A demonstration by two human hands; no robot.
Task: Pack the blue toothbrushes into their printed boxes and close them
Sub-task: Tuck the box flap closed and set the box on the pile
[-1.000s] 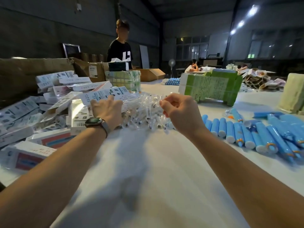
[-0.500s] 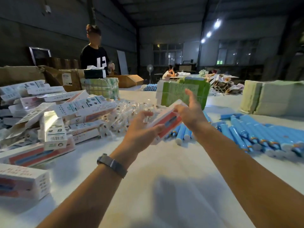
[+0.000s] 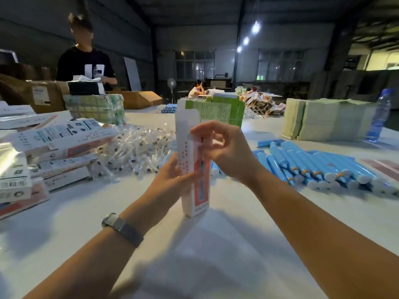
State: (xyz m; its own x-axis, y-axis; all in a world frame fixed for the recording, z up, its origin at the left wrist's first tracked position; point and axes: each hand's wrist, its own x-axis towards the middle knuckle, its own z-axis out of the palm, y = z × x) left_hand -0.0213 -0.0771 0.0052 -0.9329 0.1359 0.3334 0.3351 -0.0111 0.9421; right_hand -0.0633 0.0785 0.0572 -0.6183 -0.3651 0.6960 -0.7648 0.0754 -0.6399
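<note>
A tall printed box [image 3: 190,169], white with a red front, stands upright on the white table [image 3: 194,255] with its top flap raised. My left hand [image 3: 170,182] grips its lower half from the left. My right hand [image 3: 224,152] pinches the box's upper edge near the flap. Blue toothbrushes [image 3: 313,167] lie in rows on the table to the right. More printed boxes [image 3: 58,145] are heaped at the left.
A pile of small clear-wrapped parts [image 3: 133,152] lies behind the box. Green-printed stacks [image 3: 222,108] and pale card stacks [image 3: 323,119] stand at the back, with a water bottle [image 3: 377,117] far right. A person in a black shirt [image 3: 86,65] stands behind brown cartons [image 3: 43,96].
My hands left the pile, took a flat box and brought it to the middle. The box now stands upright and opened out, held in both hands.
</note>
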